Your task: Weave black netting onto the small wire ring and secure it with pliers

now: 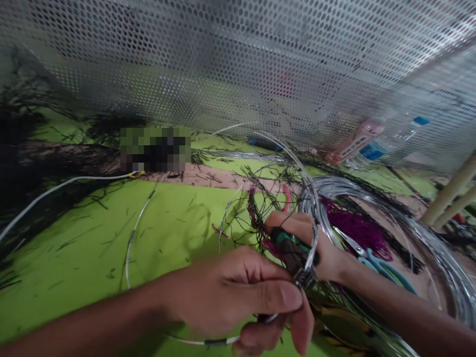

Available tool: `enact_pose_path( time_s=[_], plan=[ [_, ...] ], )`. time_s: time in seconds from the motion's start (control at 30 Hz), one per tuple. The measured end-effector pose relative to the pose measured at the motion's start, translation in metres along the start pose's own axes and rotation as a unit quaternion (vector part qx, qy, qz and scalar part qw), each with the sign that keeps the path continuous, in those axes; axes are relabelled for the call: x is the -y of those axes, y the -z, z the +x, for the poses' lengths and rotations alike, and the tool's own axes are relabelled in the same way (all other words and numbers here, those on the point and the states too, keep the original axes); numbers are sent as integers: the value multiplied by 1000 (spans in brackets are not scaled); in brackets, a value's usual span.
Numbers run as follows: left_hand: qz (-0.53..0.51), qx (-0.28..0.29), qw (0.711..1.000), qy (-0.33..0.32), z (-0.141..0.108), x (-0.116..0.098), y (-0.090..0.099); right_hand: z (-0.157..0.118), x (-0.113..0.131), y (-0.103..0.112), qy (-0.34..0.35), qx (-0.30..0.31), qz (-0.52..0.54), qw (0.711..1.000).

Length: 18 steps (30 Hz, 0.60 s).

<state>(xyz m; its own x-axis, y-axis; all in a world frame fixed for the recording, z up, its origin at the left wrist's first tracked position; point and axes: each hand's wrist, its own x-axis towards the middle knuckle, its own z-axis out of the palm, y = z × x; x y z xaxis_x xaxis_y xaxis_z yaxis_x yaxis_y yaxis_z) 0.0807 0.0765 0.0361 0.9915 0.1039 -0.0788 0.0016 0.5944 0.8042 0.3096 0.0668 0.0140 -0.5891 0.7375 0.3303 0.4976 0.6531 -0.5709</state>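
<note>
My left hand (256,297) is closed in a pinch on a pale wire hoop (128,248), thumb and forefinger close to the metal jaws of a pair of pliers (307,277). My right hand (297,223) wraps round the pliers' green and black handles. The jaws are at the hoop's wire; whether they bite on it I cannot tell. Short dark bands sit along the hoop, which curves left over a green surface (92,238). Black netting (256,213) hangs beside my right hand, with some pink strands in it.
A big coil of silvery wire (446,263) lies at the right, with purple netting (357,223) and blue-handled scissors (386,270) within it. A clear bottle (394,139) and a pink bottle (357,141) stand against the perforated metal panel (238,64). Black scraps litter the surface.
</note>
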Motion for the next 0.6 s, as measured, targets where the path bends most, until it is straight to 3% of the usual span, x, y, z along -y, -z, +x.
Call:
enact_pose_path(
  time_s=[0.23,0.3,0.37,0.47,0.6],
  plan=[
    [9,-1,1000,4,0,0,-1,1,-3,3,2,18,-15,1000],
    [59,-41,997,1,-1,-2,-3,2,2,8,-20,32,-27,999],
    [149,-120,981,-16,-2,-6,-8,2,9,16,-56,56,-44,996],
    [317,-245,916,-29,-3,-10,-19,-9,21,32,-110,84,-82,987],
    [512,-345,786,22,-7,-8,-31,-45,34,51,-214,88,-170,958]
  ],
)
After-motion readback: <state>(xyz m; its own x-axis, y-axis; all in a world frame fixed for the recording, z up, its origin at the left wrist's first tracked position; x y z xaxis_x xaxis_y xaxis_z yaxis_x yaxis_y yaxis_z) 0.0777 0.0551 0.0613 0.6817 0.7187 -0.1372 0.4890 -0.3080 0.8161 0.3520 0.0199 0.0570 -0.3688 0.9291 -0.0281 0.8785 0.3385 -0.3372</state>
